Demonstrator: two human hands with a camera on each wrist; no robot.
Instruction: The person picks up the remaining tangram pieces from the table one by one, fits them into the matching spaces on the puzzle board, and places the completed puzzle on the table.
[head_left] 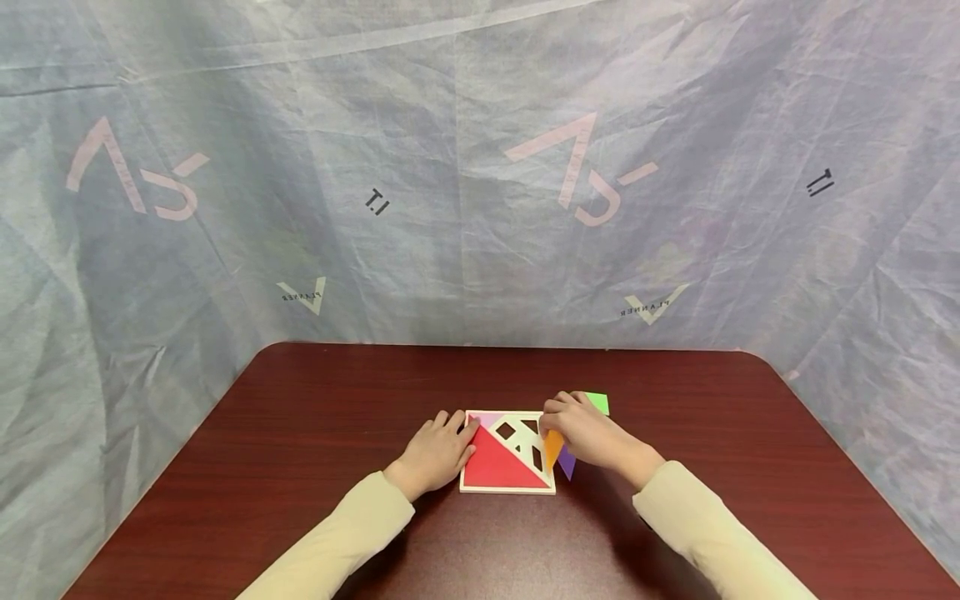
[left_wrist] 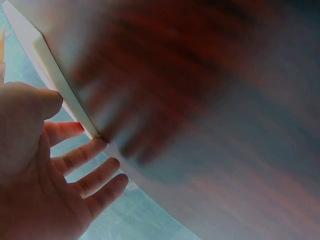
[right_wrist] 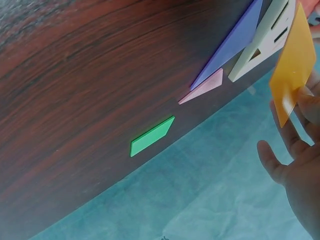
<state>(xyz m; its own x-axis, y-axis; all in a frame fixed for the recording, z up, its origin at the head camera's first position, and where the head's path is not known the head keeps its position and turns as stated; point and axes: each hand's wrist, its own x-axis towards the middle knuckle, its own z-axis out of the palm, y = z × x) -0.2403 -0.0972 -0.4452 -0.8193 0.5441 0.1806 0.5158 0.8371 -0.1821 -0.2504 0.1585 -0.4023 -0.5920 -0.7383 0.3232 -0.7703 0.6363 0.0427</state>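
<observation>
A white square tangram tray [head_left: 507,491] lies on the table with a large red triangle [head_left: 498,462] filling its lower left. Along its far edge shows a pink piece [head_left: 491,418]. My left hand [head_left: 438,452] rests at the tray's left side, its fingers fairly straight and touching the edge. Over the right side of the tray, my right hand [head_left: 588,427] pinches an orange tangram piece [right_wrist: 294,65], tilted up and four-sided in the right wrist view. Beside the tray, a purple triangle [right_wrist: 232,42] lies on the table, partly hidden by that hand in the head view.
A small pink triangle [right_wrist: 205,88] lies near the purple one. Farther off is a green piece [right_wrist: 152,136], a parallelogram in the right wrist view. The dark red table [head_left: 375,383] meets a grey printed cloth [head_left: 450,250] at its back and sides.
</observation>
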